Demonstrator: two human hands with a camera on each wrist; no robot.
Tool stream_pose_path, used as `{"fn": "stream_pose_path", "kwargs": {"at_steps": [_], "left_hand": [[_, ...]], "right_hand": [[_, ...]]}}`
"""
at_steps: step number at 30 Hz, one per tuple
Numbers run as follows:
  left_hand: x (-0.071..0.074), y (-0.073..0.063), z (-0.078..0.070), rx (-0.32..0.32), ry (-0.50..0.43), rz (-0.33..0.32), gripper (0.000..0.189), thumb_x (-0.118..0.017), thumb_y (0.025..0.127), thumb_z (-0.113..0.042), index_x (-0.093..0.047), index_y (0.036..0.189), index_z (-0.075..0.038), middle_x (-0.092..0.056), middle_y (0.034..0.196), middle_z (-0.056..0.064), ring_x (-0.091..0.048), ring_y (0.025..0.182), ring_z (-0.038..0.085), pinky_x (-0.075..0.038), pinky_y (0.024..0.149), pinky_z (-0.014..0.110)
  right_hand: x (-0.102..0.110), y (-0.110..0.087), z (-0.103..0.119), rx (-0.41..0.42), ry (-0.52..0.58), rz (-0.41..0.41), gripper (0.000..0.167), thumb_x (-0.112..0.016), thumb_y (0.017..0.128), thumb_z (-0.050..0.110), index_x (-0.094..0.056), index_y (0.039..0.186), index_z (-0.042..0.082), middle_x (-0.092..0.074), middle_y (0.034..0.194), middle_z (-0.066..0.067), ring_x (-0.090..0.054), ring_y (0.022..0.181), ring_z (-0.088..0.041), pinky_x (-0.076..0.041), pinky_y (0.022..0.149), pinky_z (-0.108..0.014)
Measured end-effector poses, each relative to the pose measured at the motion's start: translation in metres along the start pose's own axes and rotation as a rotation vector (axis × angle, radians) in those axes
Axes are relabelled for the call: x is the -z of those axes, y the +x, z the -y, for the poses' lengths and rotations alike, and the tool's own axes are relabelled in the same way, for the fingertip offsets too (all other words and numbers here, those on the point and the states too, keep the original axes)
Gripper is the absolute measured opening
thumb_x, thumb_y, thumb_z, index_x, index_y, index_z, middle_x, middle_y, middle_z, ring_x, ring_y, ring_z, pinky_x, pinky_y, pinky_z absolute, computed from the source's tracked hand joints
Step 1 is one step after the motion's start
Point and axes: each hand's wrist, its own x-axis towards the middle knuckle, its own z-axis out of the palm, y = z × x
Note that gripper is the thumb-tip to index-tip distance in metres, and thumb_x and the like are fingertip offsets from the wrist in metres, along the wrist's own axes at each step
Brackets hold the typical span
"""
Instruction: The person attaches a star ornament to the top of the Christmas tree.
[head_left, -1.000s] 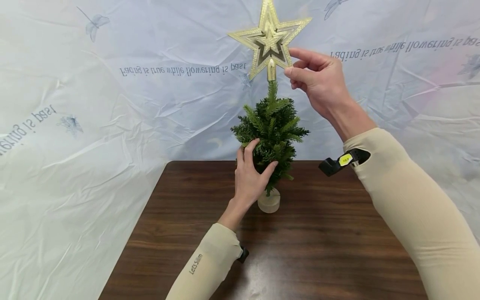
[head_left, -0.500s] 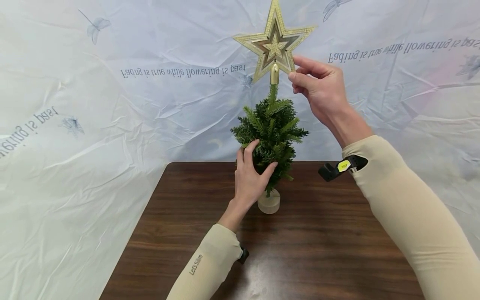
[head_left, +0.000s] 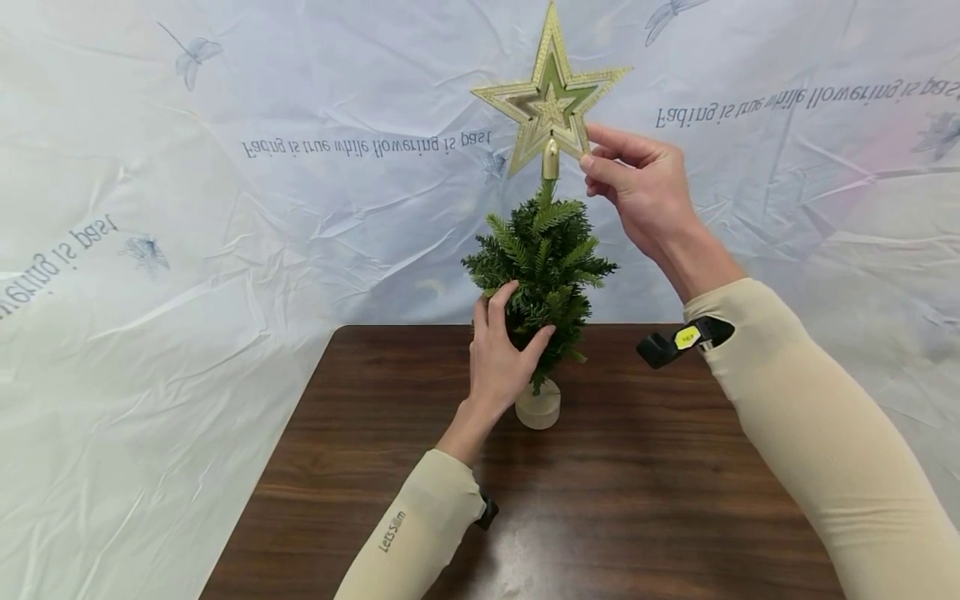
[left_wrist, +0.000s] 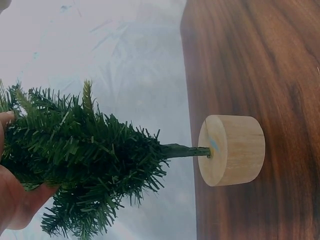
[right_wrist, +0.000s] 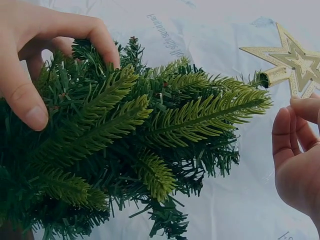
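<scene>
A small artificial Christmas tree (head_left: 551, 250) stands upright on a round wooden base (left_wrist: 235, 150) on the table. My left hand (head_left: 498, 354) grips its lower branches, thumb on the near right and fingers round the left side. Above it, my right hand (head_left: 645, 179) pinches the lower right point of a gold star tree topper (head_left: 553, 104) between thumb and fingers. The topper's hollow socket (right_wrist: 275, 76) sits right at the tip of the top branch (right_wrist: 215, 112). Some left fingers are hidden among the needles.
The dark wood-grain table (head_left: 660, 467) ends just behind the tree. A pale printed cloth (head_left: 360, 233) hangs behind and along the left side. Black wrist camera straps (head_left: 686, 337) sit on both sleeves.
My right hand has lowered the star topper and shifted it slightly right, its socket now lower on the top branch. My left hand has stayed on the tree.
</scene>
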Motion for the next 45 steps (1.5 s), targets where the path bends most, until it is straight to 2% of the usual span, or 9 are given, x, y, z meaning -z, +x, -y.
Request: {"fn": "stream_pose_path", "kwargs": {"at_steps": [4, 12, 18, 23, 29, 34, 45], "left_hand": [[0.0002, 0.0004, -0.001, -0.007, -0.004, -0.003, 0.073, -0.076, 0.099, -0.037, -0.036, 0.159, -0.024, -0.04, 0.156, 0.021, -0.064, 0.086, 0.042, -0.055, 0.077, 0.06], [0.0019, 0.0015, -0.0029, -0.008, 0.0, -0.005, 0.074, -0.076, 0.099, -0.038, -0.036, 0.159, -0.025, -0.04, 0.156, 0.021, -0.063, 0.084, 0.04, -0.054, 0.076, 0.059], [0.0027, 0.0015, -0.0037, -0.005, -0.002, -0.005, 0.073, -0.076, 0.099, -0.038, -0.036, 0.159, -0.025, -0.039, 0.157, 0.02, -0.063, 0.085, 0.041, -0.054, 0.076, 0.059], [0.003, 0.0003, -0.004, -0.001, -0.002, -0.002, 0.073, -0.076, 0.099, -0.039, -0.036, 0.159, -0.025, -0.039, 0.157, 0.02, -0.064, 0.09, 0.042, -0.055, 0.079, 0.061], [0.0029, -0.0007, -0.0034, 0.002, 0.0, -0.003, 0.073, -0.075, 0.099, -0.039, -0.036, 0.159, -0.025, -0.039, 0.157, 0.02, -0.061, 0.078, 0.038, -0.054, 0.075, 0.058], [0.0032, -0.0017, -0.0034, 0.004, -0.001, -0.004, 0.072, -0.075, 0.099, -0.038, -0.037, 0.159, -0.024, -0.039, 0.157, 0.02, -0.062, 0.083, 0.039, -0.055, 0.079, 0.06], [0.0027, -0.0032, -0.004, 0.02, -0.002, 0.011, 0.072, -0.075, 0.1, -0.04, -0.035, 0.16, -0.027, -0.038, 0.157, 0.021, -0.064, 0.081, 0.041, -0.055, 0.078, 0.061]], "right_hand": [[0.0016, -0.0013, -0.001, 0.01, -0.021, -0.006, 0.032, -0.075, 0.09, -0.013, -0.081, 0.117, 0.003, -0.068, 0.082, -0.008, -0.06, 0.064, -0.018, -0.055, 0.063, -0.026], [0.0039, -0.0027, -0.0004, 0.025, -0.084, -0.012, 0.033, -0.073, 0.091, -0.012, -0.082, 0.117, 0.006, -0.067, 0.084, -0.006, -0.053, 0.066, -0.014, -0.045, 0.051, -0.024], [0.0034, -0.0037, -0.0009, 0.043, -0.115, -0.01, 0.032, -0.074, 0.092, -0.012, -0.082, 0.117, 0.007, -0.068, 0.083, -0.005, -0.051, 0.067, -0.013, -0.041, 0.05, -0.024], [0.004, -0.0046, -0.0032, 0.058, -0.115, -0.02, 0.032, -0.074, 0.091, -0.013, -0.083, 0.114, 0.007, -0.07, 0.08, -0.005, -0.052, 0.065, -0.013, -0.039, 0.048, -0.024], [0.0037, -0.0052, -0.0051, 0.059, -0.109, -0.029, 0.032, -0.074, 0.09, -0.014, -0.083, 0.112, 0.007, -0.07, 0.079, -0.005, -0.051, 0.061, -0.012, -0.038, 0.046, -0.024], [0.0023, -0.0048, -0.0063, 0.062, -0.114, -0.015, 0.032, -0.073, 0.091, -0.014, -0.083, 0.114, 0.007, -0.07, 0.08, -0.005, -0.048, 0.06, -0.012, -0.037, 0.046, -0.024], [0.0006, -0.0049, -0.0053, 0.063, -0.133, -0.001, 0.034, -0.072, 0.092, -0.013, -0.081, 0.118, 0.006, -0.07, 0.081, -0.004, -0.048, 0.06, -0.011, -0.038, 0.047, -0.023]]}}
